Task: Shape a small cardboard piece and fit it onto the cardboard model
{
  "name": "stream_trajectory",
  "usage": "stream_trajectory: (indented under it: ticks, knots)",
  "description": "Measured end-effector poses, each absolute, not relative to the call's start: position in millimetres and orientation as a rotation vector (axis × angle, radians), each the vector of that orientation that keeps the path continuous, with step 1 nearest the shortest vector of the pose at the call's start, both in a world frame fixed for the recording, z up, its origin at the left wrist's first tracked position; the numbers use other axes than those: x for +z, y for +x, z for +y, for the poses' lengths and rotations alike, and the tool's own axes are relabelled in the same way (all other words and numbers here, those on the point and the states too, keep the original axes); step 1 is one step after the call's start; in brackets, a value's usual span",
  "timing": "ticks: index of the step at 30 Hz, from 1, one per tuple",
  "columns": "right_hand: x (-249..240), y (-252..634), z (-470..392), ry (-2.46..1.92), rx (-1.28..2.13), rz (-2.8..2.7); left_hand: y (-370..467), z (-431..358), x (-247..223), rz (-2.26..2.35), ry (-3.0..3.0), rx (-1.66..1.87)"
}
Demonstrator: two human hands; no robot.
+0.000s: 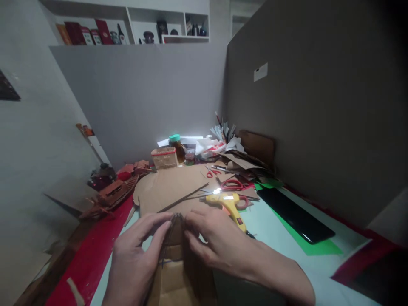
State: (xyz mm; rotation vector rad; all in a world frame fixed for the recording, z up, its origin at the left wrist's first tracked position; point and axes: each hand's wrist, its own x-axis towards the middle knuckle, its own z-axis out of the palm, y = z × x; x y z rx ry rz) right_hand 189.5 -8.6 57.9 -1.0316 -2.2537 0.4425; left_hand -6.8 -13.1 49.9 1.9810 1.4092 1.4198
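Grey panels point(143, 85) behind a cluttered table point(267, 227)

Left hand point(137, 248) and right hand point(219, 238) pinch the far end of a folded cardboard piece point(172, 278) — it sits between them, at the table's near side. Beyond lies a cardboard sheet point(172, 182); beside the right hand, a yellow glue gun point(228, 199) — red scissors point(232, 187) behind.

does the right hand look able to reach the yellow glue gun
Probably yes: the yellow glue gun lies just beyond the right hand, nothing visible between, though that hand is at the folded cardboard.
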Motion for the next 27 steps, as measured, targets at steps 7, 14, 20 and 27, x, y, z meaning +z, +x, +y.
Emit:
stream_trajectory:
  ticks: [7,14,20,27]
  knots:
    - [45.6,192.4,19.2,-1.063,0.571,-2.341,-4.5,6.9,38.2,1.438,1.886,1.300]
    - [31.3,198.5,33.7,-1.111,0.808,-2.324,-3.6,26.6,28.1,1.466,1.776,1.096]
    - [23.0,202.1,33.4,-1.073,1.022,-2.188,-5.6,23.3,10.2,1.552,1.816,0.989]
    - [4.3,196.7,39.8,-0.917,1.012,-2.052,-5.4,11.8,1.2,1.689,1.721,1.013]
